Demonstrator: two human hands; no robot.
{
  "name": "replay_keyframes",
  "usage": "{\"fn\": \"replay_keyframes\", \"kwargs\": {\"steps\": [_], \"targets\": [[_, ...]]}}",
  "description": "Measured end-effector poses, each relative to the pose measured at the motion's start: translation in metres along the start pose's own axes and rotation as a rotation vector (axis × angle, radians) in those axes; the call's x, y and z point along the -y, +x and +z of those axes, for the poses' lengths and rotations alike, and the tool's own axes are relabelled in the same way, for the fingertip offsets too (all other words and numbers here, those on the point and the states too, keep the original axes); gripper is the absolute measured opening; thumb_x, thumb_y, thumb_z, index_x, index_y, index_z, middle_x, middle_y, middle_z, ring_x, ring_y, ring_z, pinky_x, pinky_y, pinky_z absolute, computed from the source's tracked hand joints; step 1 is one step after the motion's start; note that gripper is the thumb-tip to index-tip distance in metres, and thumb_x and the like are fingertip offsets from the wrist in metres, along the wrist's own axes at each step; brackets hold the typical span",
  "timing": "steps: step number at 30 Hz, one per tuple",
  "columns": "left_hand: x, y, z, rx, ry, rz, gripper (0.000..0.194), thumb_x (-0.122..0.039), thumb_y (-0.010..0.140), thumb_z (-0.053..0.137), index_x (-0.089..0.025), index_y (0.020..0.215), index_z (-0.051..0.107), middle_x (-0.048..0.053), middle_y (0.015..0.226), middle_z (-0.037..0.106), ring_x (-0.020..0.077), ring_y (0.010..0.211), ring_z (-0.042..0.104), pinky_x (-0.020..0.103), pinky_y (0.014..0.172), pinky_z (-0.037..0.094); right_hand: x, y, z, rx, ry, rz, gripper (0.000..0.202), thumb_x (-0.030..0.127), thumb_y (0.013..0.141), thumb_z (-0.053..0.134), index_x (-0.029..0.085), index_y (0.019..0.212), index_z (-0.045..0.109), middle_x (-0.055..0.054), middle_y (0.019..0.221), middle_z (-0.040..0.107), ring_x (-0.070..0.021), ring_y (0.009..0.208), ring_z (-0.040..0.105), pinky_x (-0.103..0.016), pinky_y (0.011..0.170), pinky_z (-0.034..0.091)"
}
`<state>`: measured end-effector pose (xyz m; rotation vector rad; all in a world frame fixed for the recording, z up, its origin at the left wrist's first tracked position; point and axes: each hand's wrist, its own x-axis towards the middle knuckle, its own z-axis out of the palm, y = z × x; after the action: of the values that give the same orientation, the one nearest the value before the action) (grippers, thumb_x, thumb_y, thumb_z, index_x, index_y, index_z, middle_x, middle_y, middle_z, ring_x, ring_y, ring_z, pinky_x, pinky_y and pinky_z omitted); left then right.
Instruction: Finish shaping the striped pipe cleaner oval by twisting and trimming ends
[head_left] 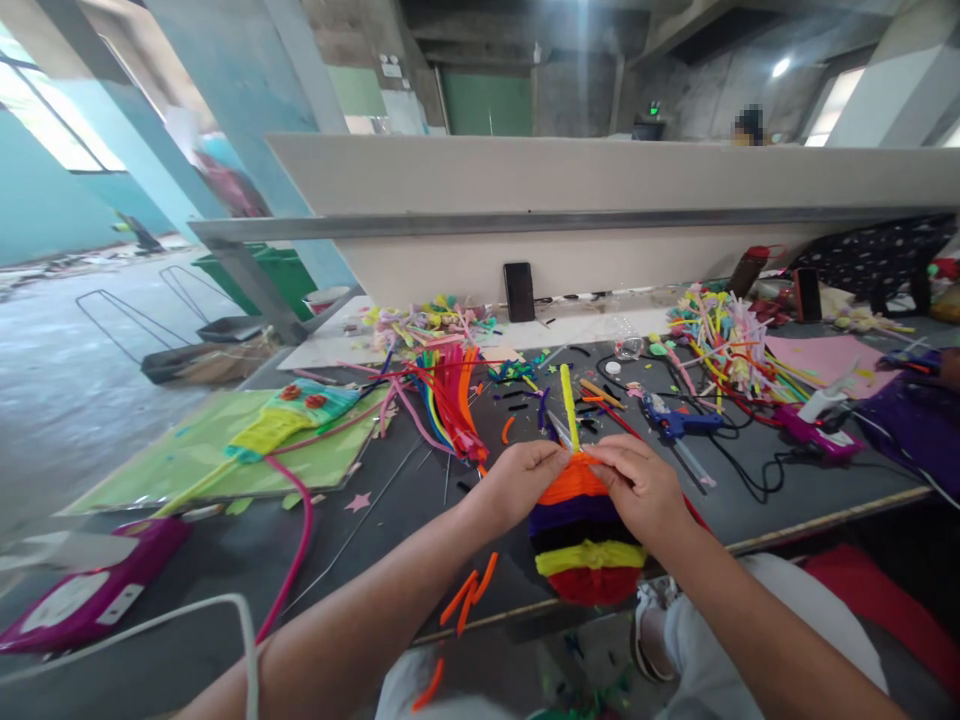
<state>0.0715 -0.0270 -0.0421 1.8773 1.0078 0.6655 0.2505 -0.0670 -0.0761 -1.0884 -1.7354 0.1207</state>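
Between my hands is a striped piece made of pipe cleaners (pixel 589 558), with orange, purple, black, yellow and red bands. A yellow stem (pixel 568 405) sticks up from its narrow orange end. My left hand (pixel 527 478) pinches the left side of that end. On the other side, my right hand (pixel 636 482) grips it with thumb and fingers close to the stem. The red end hangs over the table's front edge. Scissors (pixel 559 428) lie partly hidden behind my left hand.
A blue glue gun (pixel 679 418) with a cable lies to the right. Bundled pipe cleaners (pixel 450 395) lie left of centre. A yellow and teal pipe-cleaner piece (pixel 289 415) rests on a green sheet (pixel 225 445). A phone (pixel 518 292) leans on the white partition (pixel 480 260). Purple power strips (pixel 97 585) flank the workspace.
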Motion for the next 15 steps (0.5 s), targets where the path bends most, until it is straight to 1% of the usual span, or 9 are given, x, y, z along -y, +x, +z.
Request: {"fn": "replay_keyframes", "kwargs": {"steps": [2, 4, 7, 9, 10, 12, 15], "targets": [[0.002, 0.000, 0.002, -0.011, -0.023, -0.027, 0.031, -0.040, 0.082, 0.045, -0.016, 0.064, 0.049, -0.003, 0.059, 0.036, 0.0097, 0.059, 0.033, 0.020, 0.050, 0.026, 0.002, 0.002, -0.002, 0.015, 0.056, 0.040, 0.023, 0.017, 0.082, 0.056, 0.026, 0.098, 0.069, -0.004, 0.092, 0.067, -0.0160, 0.086, 0.063, -0.030, 0.078, 0.052], [0.005, 0.000, 0.004, -0.025, -0.020, -0.054, 0.028, -0.038, 0.081, 0.046, -0.015, 0.065, 0.051, -0.004, 0.059, 0.038, 0.0096, 0.058, 0.033, 0.020, 0.050, 0.026, 0.005, 0.005, -0.005, 0.053, 0.122, 0.126, 0.019, 0.019, 0.080, 0.059, 0.024, 0.093, 0.070, -0.004, 0.089, 0.068, -0.0162, 0.084, 0.063, -0.030, 0.077, 0.051], [0.006, -0.001, 0.006, -0.048, 0.022, -0.072, 0.026, -0.037, 0.079, 0.047, -0.015, 0.067, 0.054, -0.003, 0.058, 0.041, 0.0099, 0.057, 0.035, 0.021, 0.050, 0.027, 0.010, 0.009, -0.010, 0.124, 0.255, 0.364, 0.017, 0.026, 0.079, 0.060, 0.021, 0.091, 0.070, -0.004, 0.087, 0.070, -0.0173, 0.081, 0.065, -0.030, 0.075, 0.051], [0.004, -0.002, 0.006, -0.060, 0.052, -0.060, 0.024, -0.035, 0.078, 0.047, -0.015, 0.067, 0.056, -0.003, 0.059, 0.044, 0.0105, 0.059, 0.038, 0.021, 0.052, 0.029, 0.012, 0.011, -0.013, 0.175, 0.337, 0.528, 0.020, 0.031, 0.079, 0.059, 0.018, 0.090, 0.069, -0.004, 0.084, 0.071, -0.0176, 0.076, 0.065, -0.029, 0.070, 0.052], [0.003, -0.003, 0.006, -0.063, 0.064, -0.053, 0.024, -0.035, 0.078, 0.047, -0.015, 0.066, 0.056, -0.003, 0.060, 0.045, 0.0106, 0.059, 0.039, 0.021, 0.052, 0.029, 0.013, 0.012, -0.013, 0.196, 0.358, 0.583, 0.021, 0.033, 0.078, 0.059, 0.017, 0.089, 0.068, -0.004, 0.082, 0.071, -0.0175, 0.073, 0.065, -0.028, 0.067, 0.052], [0.002, -0.003, 0.006, -0.068, 0.077, -0.044, 0.025, -0.034, 0.078, 0.048, -0.016, 0.064, 0.055, -0.003, 0.059, 0.045, 0.0102, 0.057, 0.039, 0.021, 0.052, 0.029, 0.016, 0.012, -0.014, 0.211, 0.338, 0.613, 0.021, 0.034, 0.077, 0.060, 0.017, 0.085, 0.068, -0.004, 0.079, 0.071, -0.0174, 0.071, 0.065, -0.028, 0.064, 0.051], [0.001, -0.003, 0.006, -0.076, 0.086, -0.041, 0.025, -0.035, 0.078, 0.048, -0.016, 0.063, 0.055, -0.004, 0.057, 0.043, 0.0095, 0.055, 0.037, 0.021, 0.051, 0.028, 0.018, 0.011, -0.014, 0.175, 0.185, 0.505, 0.017, 0.031, 0.075, 0.063, 0.019, 0.085, 0.069, -0.004, 0.081, 0.071, -0.0183, 0.073, 0.065, -0.029, 0.068, 0.051]]}}
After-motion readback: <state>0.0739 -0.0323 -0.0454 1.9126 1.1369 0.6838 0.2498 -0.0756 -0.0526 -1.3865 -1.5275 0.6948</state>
